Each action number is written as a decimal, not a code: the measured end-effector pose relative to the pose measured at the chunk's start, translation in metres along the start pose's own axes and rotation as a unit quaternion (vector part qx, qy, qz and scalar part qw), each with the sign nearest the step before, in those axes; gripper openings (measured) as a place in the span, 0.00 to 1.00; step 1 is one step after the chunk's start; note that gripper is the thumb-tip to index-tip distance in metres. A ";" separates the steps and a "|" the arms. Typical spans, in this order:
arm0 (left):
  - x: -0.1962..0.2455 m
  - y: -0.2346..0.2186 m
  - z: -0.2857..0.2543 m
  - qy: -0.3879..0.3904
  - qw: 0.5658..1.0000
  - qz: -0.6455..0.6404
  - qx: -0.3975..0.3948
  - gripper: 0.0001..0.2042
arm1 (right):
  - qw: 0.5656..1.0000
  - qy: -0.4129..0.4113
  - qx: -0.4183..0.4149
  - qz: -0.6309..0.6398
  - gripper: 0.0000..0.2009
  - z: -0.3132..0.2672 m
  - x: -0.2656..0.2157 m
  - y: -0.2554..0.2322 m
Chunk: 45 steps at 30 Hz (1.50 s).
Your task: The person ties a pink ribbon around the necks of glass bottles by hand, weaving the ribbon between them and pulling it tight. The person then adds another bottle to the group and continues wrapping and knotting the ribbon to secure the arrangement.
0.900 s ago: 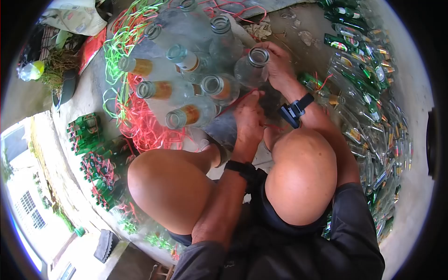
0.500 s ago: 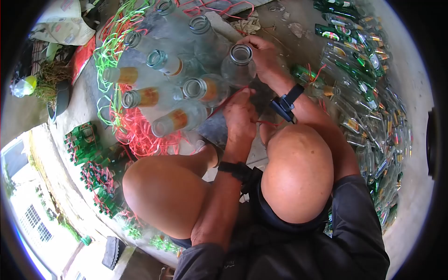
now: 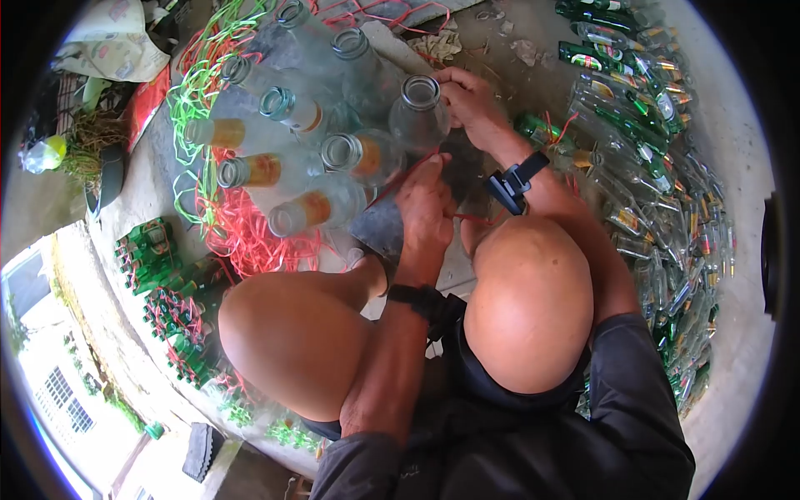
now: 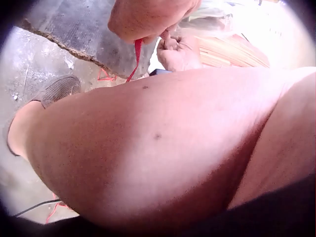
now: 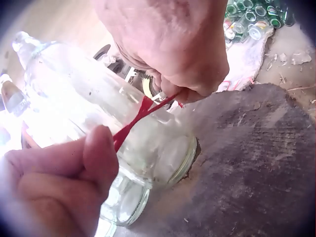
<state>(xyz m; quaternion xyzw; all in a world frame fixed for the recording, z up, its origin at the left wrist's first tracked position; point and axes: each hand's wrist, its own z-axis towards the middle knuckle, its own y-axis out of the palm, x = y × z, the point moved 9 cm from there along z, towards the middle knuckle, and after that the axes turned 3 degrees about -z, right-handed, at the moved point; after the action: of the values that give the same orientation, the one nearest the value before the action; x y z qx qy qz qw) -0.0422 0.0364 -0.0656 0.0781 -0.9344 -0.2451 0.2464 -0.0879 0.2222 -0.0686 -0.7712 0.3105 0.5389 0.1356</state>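
In the head view my left hand [image 3: 425,212] pinches a red strap [image 3: 398,179] beside a cluster of clear glass bottles [image 3: 287,171]. My right hand [image 3: 475,108] is curled at the far side of the nearest upright bottle [image 3: 417,121], its fingertips partly hidden. The right wrist view shows both hands gripping the twisted red strap [image 5: 133,124], stretched across the lower part of a bottle [image 5: 94,94]. Bottle bases rest on a dark slab [image 5: 247,158]. From one fist in the left wrist view hangs a length of strap [image 4: 137,57].
Red strings [image 3: 258,237] and green strings [image 3: 196,100] lie tangled left of the bottles. Green bottle bundles [image 3: 150,254] stand farther left. A large pile of bottles [image 3: 658,192] fills the right side. Bent knees [image 3: 529,304] flank the left forearm.
The head view has shifted, so bottles and hands appear farther left. Both hands stay beside the bottles, the left still holding the strap.
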 end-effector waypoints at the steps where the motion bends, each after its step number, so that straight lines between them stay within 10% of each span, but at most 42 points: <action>1: 0.001 0.002 0.001 0.006 1.000 0.002 -0.003 0.06 | 0.999 0.003 -0.030 0.021 0.09 -0.004 -0.002 -0.001; 24: -0.014 0.027 0.016 0.085 0.994 0.069 0.022 0.12 | 0.993 0.073 -0.086 0.037 0.12 -0.074 0.007 -0.046; 27: -0.011 0.026 0.013 0.095 0.992 0.078 0.029 0.12 | 0.997 0.037 -0.030 -0.064 0.11 -0.073 -0.002 -0.060; 29: -0.010 0.027 0.013 0.095 0.989 0.107 0.024 0.12 | 0.899 -0.184 0.065 -0.393 0.09 -0.073 -0.046 -0.065; 33: -0.012 0.027 0.019 0.127 0.984 0.121 0.034 0.12 | 0.824 -0.324 0.062 -0.461 0.09 -0.082 -0.084 -0.036; 45: -0.015 0.028 0.019 0.177 0.969 0.168 -0.030 0.12 | 0.820 -0.194 -0.214 -0.495 0.07 -0.051 -0.039 0.019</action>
<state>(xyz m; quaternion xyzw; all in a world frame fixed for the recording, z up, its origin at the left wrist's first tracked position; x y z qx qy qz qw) -0.0396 0.0728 -0.0723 -0.0450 -0.8679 -0.2108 0.4475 -0.0711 0.1928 -0.0106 -0.7100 -0.2688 0.5909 0.2729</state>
